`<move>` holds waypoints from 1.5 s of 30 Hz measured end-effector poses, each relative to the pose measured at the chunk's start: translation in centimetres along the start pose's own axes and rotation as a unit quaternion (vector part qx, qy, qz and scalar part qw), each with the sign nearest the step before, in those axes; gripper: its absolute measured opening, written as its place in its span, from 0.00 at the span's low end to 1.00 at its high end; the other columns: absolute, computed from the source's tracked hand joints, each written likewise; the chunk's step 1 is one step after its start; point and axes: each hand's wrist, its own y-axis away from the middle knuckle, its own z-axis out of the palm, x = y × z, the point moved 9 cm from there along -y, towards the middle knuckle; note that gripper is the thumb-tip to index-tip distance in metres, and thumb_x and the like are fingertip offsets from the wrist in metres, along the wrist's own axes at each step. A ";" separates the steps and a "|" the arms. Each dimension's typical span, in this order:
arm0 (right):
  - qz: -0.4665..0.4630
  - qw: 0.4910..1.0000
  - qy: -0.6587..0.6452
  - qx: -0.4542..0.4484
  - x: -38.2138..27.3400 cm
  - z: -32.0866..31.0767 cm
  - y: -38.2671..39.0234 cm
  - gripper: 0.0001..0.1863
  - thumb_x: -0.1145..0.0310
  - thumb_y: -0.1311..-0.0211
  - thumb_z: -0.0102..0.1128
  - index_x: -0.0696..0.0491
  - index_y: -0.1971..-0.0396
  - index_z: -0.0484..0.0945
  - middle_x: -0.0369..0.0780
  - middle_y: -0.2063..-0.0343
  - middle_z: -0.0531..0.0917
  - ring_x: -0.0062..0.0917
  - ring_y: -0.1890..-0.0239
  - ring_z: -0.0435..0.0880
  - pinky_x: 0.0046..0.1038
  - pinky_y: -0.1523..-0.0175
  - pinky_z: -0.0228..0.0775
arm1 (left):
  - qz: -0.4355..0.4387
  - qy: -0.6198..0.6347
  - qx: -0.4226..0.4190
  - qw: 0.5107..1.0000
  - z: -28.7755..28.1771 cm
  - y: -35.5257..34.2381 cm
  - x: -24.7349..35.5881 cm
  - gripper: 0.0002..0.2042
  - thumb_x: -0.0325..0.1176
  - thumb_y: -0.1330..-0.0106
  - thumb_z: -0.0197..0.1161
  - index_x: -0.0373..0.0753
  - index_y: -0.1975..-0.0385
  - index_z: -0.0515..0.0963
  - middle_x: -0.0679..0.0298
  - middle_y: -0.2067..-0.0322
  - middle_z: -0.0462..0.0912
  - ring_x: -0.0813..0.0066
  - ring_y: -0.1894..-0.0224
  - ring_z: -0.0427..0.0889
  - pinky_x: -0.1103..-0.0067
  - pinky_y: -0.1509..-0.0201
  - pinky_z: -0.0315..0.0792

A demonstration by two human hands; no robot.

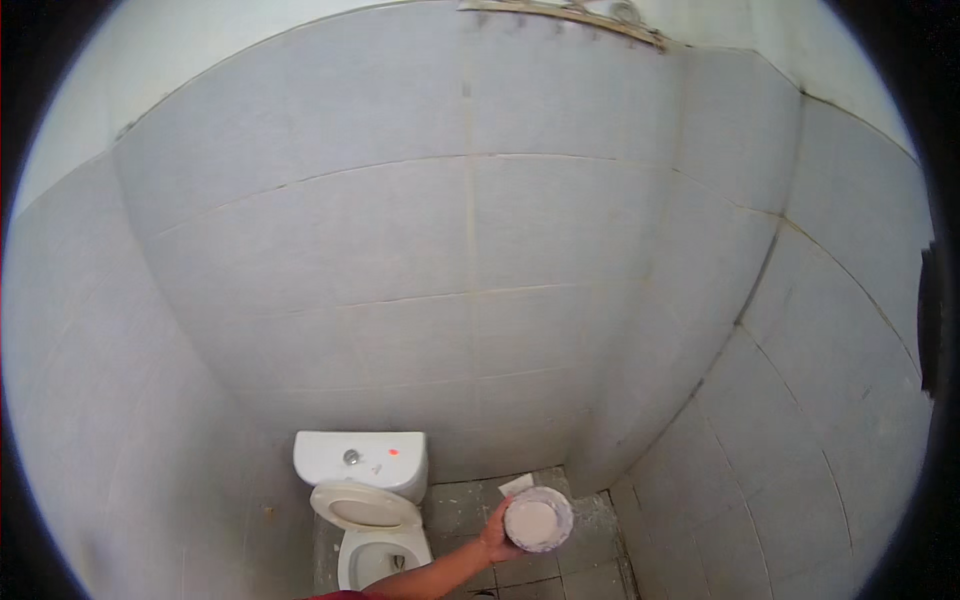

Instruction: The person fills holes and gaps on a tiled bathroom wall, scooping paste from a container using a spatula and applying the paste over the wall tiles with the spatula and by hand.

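Note:
My left hand point(498, 535) reaches in from the lower edge, its forearm slanting up to the right. Its fingers close around the left rim of a round bowl point(566, 518). Inside the bowl lies a pale, whitish mass point(533, 522); I cannot tell whether it is paste or powder. The bowl is held above the grey tiled floor. A small whitish flat piece point(516, 485) shows just beyond the bowl's far rim. My right hand is out of the picture.
Left of my arm stands a white toilet point(362, 560), its lid point(366, 507) raised against the cistern point(325, 455). Grey tiled walls point(400, 230) enclose the space. High up runs a ledge point(570, 14). A dark object point(929, 320) sits at the right edge.

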 end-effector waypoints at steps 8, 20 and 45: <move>-0.101 0.983 0.122 0.087 -2.7 -16.8 -4.8 0.30 0.50 0.31 0.42 0.59 0.39 0.64 0.43 0.39 0.68 0.32 0.37 0.67 0.31 0.35 0.60 | 0.014 0.042 0.042 0.998 2.7 1.2 -2.2 0.35 0.67 0.39 0.52 0.53 0.36 0.65 0.64 0.38 0.70 0.62 0.37 0.70 0.58 0.35 0.64; -0.304 0.889 0.311 0.140 -12.9 -34.6 -3.8 0.28 0.53 0.34 0.45 0.60 0.43 0.66 0.44 0.42 0.70 0.33 0.39 0.69 0.31 0.37 0.61 | 0.276 0.190 0.125 0.934 11.8 6.7 -2.7 0.33 0.65 0.37 0.51 0.51 0.36 0.66 0.66 0.38 0.71 0.64 0.36 0.69 0.58 0.32 0.60; -0.304 0.927 -0.039 0.218 -23.3 -77.5 -2.2 0.24 0.58 0.38 0.51 0.61 0.49 0.70 0.47 0.48 0.75 0.36 0.45 0.74 0.33 0.39 0.64 | 0.377 0.160 0.155 0.899 33.3 -9.5 11.9 0.30 0.66 0.37 0.48 0.47 0.49 0.75 0.61 0.55 0.82 0.54 0.54 0.81 0.50 0.54 0.77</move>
